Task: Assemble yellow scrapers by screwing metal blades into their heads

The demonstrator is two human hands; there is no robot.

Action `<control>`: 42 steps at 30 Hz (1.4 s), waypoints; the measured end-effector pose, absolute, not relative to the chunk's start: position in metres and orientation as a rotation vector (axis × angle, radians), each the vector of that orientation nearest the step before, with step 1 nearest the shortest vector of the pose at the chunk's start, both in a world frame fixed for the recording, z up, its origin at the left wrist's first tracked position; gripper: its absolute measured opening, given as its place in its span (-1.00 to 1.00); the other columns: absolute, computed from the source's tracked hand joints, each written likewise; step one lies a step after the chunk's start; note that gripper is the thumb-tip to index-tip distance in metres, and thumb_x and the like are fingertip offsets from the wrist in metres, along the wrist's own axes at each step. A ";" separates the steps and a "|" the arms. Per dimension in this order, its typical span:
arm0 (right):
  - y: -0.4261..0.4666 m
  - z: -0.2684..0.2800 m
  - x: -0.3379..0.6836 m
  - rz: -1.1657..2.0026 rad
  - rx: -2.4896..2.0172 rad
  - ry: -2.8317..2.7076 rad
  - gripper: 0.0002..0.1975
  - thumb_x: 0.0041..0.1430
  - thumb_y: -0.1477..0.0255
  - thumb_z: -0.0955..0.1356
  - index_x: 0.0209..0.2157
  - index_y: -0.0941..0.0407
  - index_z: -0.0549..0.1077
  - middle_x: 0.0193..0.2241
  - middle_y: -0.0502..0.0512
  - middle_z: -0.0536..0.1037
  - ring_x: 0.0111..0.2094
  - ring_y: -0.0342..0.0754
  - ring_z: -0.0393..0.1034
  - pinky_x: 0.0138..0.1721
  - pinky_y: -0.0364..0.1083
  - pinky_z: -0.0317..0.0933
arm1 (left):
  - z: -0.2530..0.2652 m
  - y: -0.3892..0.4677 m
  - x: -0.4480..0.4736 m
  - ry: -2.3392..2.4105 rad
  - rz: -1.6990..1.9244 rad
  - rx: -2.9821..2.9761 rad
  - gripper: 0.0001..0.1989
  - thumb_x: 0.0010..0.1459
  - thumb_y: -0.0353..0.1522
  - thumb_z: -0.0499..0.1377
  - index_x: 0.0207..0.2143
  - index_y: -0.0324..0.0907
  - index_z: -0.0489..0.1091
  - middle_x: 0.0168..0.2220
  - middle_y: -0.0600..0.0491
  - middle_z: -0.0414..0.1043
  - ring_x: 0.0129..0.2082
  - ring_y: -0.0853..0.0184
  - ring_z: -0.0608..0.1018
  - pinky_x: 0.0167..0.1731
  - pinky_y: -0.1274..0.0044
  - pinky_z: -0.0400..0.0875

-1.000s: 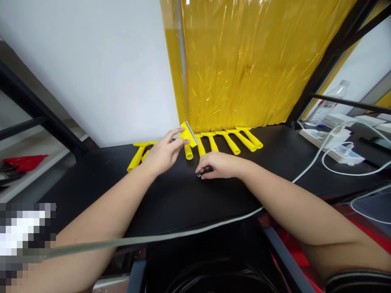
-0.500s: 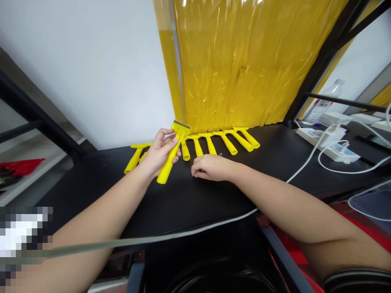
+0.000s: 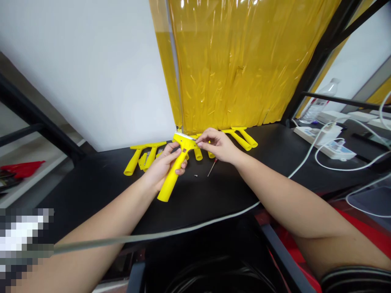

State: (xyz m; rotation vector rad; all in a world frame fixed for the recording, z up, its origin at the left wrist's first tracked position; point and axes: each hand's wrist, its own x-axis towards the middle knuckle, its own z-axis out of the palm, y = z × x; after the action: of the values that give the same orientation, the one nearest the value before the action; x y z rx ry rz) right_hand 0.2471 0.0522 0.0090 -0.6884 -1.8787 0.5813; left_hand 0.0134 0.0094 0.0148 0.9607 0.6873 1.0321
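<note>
My left hand (image 3: 166, 165) is wrapped round the handle of a yellow scraper (image 3: 171, 181), held tilted above the black table. Along the top of its head runs a pale metallic strip (image 3: 184, 136). The fingers of my right hand (image 3: 215, 144) are pinched at the right end of that head; what lies between the fingertips is too small to make out. A small screw (image 3: 196, 175) lies on the table below, beside a thin screwdriver (image 3: 212, 167) with a reddish handle end partly under my right hand.
More yellow scrapers (image 3: 242, 140) lie in a row along the back of the black table (image 3: 226, 191), some at the left (image 3: 133, 162). Behind them hangs a yellow plastic curtain (image 3: 214, 81). White power strips (image 3: 332, 146) with cables and a plastic bottle (image 3: 320, 101) stand at right.
My right hand has risen from the tabletop to the scraper's head. The screw and screwdriver have come into view. My left hand has turned the scraper and brought it slightly lower.
</note>
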 end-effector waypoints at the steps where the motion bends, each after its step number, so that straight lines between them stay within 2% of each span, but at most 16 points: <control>1: 0.053 0.008 0.247 0.594 -0.691 -1.898 -0.83 0.25 0.28 0.46 -0.22 0.09 0.59 -0.29 0.07 0.46 -0.28 -0.05 0.37 -0.16 0.01 0.34 | 0.013 0.009 0.013 0.679 1.021 0.962 -0.61 0.19 -0.41 0.32 -0.05 -0.02 0.20 -0.30 0.08 0.47 -0.56 0.41 0.51 -0.71 0.72 0.24; 10: 0.051 0.003 0.243 0.986 -0.713 -1.858 -0.72 0.15 0.20 0.52 -0.26 0.12 0.55 -0.33 0.02 0.43 -0.42 -0.15 0.36 -0.36 -0.09 0.38 | 0.007 0.008 0.010 0.652 0.998 1.015 -0.59 0.16 -0.38 0.34 -0.07 -0.02 0.19 -0.36 0.12 0.45 -0.58 0.40 0.51 -0.69 0.69 0.27; 15: 0.051 0.000 0.241 1.186 -0.709 -1.819 -0.70 0.12 0.24 0.54 -0.26 0.14 0.50 -0.39 -0.01 0.48 -0.41 -0.15 0.43 -0.30 -0.09 0.44 | 0.003 0.007 0.010 0.670 0.965 1.074 -0.59 0.18 -0.34 0.33 -0.07 0.00 0.15 -0.49 0.18 0.39 -0.62 0.38 0.48 -0.69 0.69 0.27; 18: 0.052 -0.004 0.239 1.311 -0.710 -1.717 -0.60 0.03 0.26 0.59 -0.27 0.11 0.39 -0.39 -0.06 0.46 -0.38 -0.16 0.45 -0.27 -0.09 0.48 | 0.003 0.005 0.010 0.689 0.944 1.107 -0.60 0.20 -0.33 0.32 -0.09 0.00 0.13 -0.56 0.23 0.34 -0.67 0.39 0.45 -0.69 0.69 0.26; 20: 0.053 -0.005 0.239 1.371 -0.702 -1.648 -0.51 -0.05 0.28 0.63 -0.26 0.08 0.32 -0.36 -0.09 0.45 -0.34 -0.16 0.45 -0.25 -0.08 0.52 | 0.004 0.004 0.009 0.686 0.944 1.130 -0.60 0.20 -0.32 0.32 -0.10 0.00 0.12 -0.58 0.23 0.33 -0.67 0.39 0.44 -0.70 0.69 0.25; 23: 0.053 -0.007 0.238 1.401 -0.722 -1.635 -0.49 -0.05 0.32 0.62 -0.24 0.08 0.29 -0.35 -0.09 0.44 -0.31 -0.16 0.46 -0.22 -0.06 0.54 | 0.002 0.005 0.008 0.684 0.953 1.147 -0.61 0.22 -0.30 0.32 -0.09 0.00 0.14 -0.57 0.22 0.35 -0.66 0.38 0.45 -0.70 0.69 0.25; 29: 0.053 0.001 0.246 1.143 -0.845 -1.739 -0.60 0.03 0.33 0.55 -0.19 0.09 0.35 -0.22 0.00 0.45 -0.37 -0.17 0.45 -0.33 -0.09 0.45 | 0.001 0.010 0.006 0.714 0.970 1.107 -0.63 0.20 -0.34 0.32 -0.08 0.00 0.18 -0.52 0.19 0.39 -0.67 0.39 0.45 -0.72 0.68 0.24; 34: 0.056 0.018 0.280 0.691 -1.103 -2.268 -0.92 0.13 0.42 0.46 -0.31 0.12 0.54 -0.48 -0.05 0.47 -0.47 -0.16 0.32 -0.40 -0.12 0.21 | 0.000 0.012 0.007 0.754 1.020 1.047 -0.61 0.16 -0.39 0.33 -0.09 -0.02 0.19 -0.34 0.09 0.47 -0.62 0.39 0.51 -0.74 0.67 0.22; 35: 0.056 0.020 0.286 0.642 -1.171 -2.389 -0.92 0.12 0.45 0.46 -0.30 0.10 0.60 -0.50 -0.06 0.48 -0.48 -0.15 0.32 -0.40 -0.12 0.18 | 0.000 0.013 0.007 0.760 1.023 1.038 -0.61 0.15 -0.40 0.33 -0.10 -0.03 0.19 -0.36 0.10 0.47 -0.63 0.39 0.50 -0.75 0.67 0.22; 39: 0.057 0.020 0.294 0.555 -1.365 -2.644 -0.75 0.02 0.55 0.48 -0.23 0.04 0.68 -0.50 -0.07 0.51 -0.47 -0.13 0.37 -0.38 -0.11 0.17 | -0.001 0.015 0.005 0.759 1.026 1.038 -0.61 0.15 -0.40 0.33 -0.10 -0.03 0.18 -0.43 0.13 0.42 -0.64 0.38 0.48 -0.74 0.68 0.22; 42: 0.054 0.018 0.287 0.523 -1.422 -2.671 -0.79 0.01 0.61 0.45 -0.33 0.05 0.67 -0.48 -0.03 0.54 -0.48 -0.11 0.37 -0.40 -0.10 0.16 | 0.000 0.015 0.004 0.763 1.032 1.047 -0.61 0.15 -0.40 0.33 -0.10 -0.03 0.18 -0.41 0.11 0.45 -0.63 0.37 0.49 -0.74 0.68 0.22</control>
State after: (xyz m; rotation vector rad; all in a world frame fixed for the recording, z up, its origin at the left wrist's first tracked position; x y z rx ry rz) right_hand 0.2872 0.0537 0.0176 -1.4216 -2.6713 0.5231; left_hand 0.0043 0.0154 -0.0003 1.0470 0.7632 1.0315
